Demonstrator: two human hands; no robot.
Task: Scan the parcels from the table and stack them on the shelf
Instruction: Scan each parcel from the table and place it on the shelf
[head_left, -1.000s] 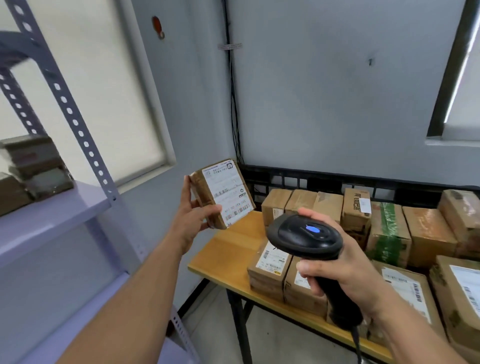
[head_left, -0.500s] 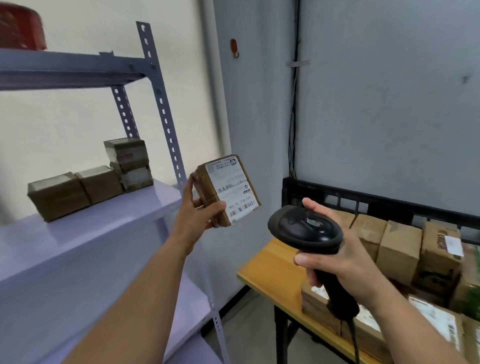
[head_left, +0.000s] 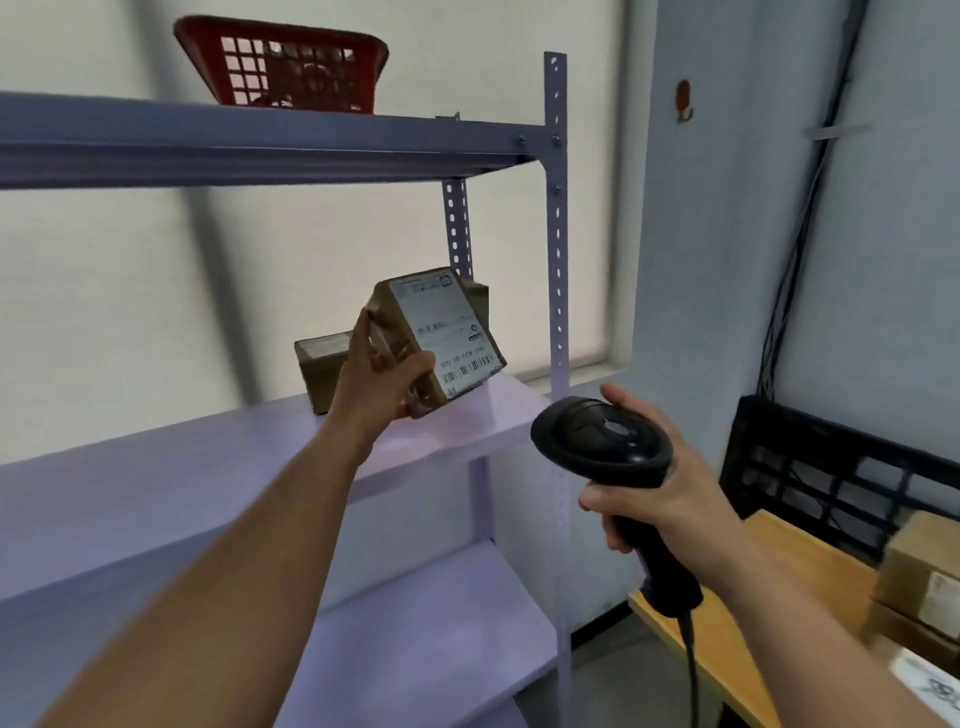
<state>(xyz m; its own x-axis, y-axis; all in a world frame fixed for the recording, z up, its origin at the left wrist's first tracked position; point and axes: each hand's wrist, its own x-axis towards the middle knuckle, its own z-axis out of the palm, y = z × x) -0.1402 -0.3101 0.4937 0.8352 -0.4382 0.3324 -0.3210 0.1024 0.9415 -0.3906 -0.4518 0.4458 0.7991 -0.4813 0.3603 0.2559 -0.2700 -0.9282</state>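
My left hand (head_left: 382, 371) grips a small brown parcel (head_left: 441, 338) with a white barcode label, tilted, just above the front edge of the middle shelf (head_left: 208, 467) of the lilac metal rack. Behind it on that shelf sit other brown parcels (head_left: 322, 364), partly hidden by my hand. My right hand (head_left: 660, 493) holds a black handheld scanner (head_left: 602, 441) by its handle, lower right of the parcel, its cable hanging down. More parcels (head_left: 924, 582) lie blurred on the wooden table (head_left: 753, 587) at the right edge.
A red plastic basket (head_left: 280, 65) stands on the rack's top shelf (head_left: 260, 135). The rack's upright post (head_left: 557, 260) is right of the held parcel. A black crate wall (head_left: 831, 467) lines the table's back. Cables run down the grey wall (head_left: 800, 234).
The view has swung left from the table to the rack. My left hand has carried the parcel up and over to the middle shelf; the scanner hand stays low at the right.
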